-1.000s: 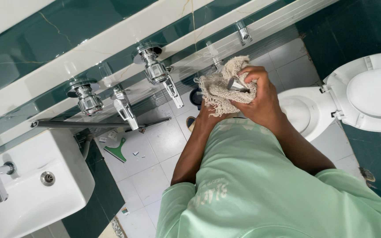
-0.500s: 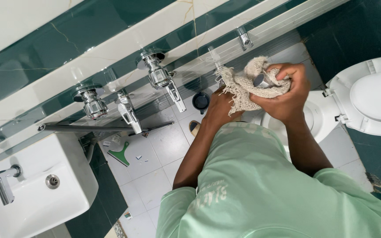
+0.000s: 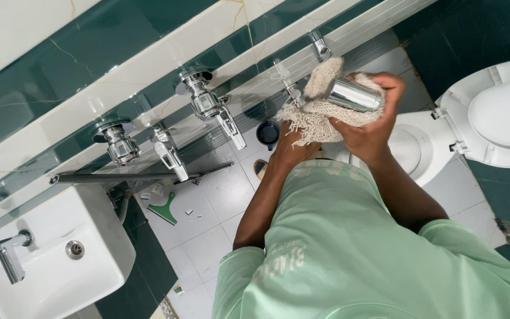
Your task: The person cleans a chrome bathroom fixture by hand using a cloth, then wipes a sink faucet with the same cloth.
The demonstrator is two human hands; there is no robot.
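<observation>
My right hand (image 3: 373,133) grips a shiny chrome cylinder (image 3: 356,94) that lies in a frayed beige cloth (image 3: 313,118). My left hand (image 3: 290,150) sits under the cloth and holds it from below; the cloth covers most of its fingers. Both hands are raised in front of my light green shirt, close to a small chrome fitting (image 3: 293,91) on the tiled wall. One end of the cloth stands up above the cylinder.
Two chrome wall taps (image 3: 203,101) (image 3: 119,145) jut from the green and white tiled wall, above a towel bar (image 3: 137,176). A white basin (image 3: 60,266) with its faucet (image 3: 1,257) is lower left. A white toilet (image 3: 497,112) is right. A green squeegee (image 3: 163,210) and dark cup (image 3: 267,133) lie on the floor.
Both hands have moved up and to the right with the cloth. The chrome cylinder now shows more clearly out of the cloth, turned sideways in my right hand.
</observation>
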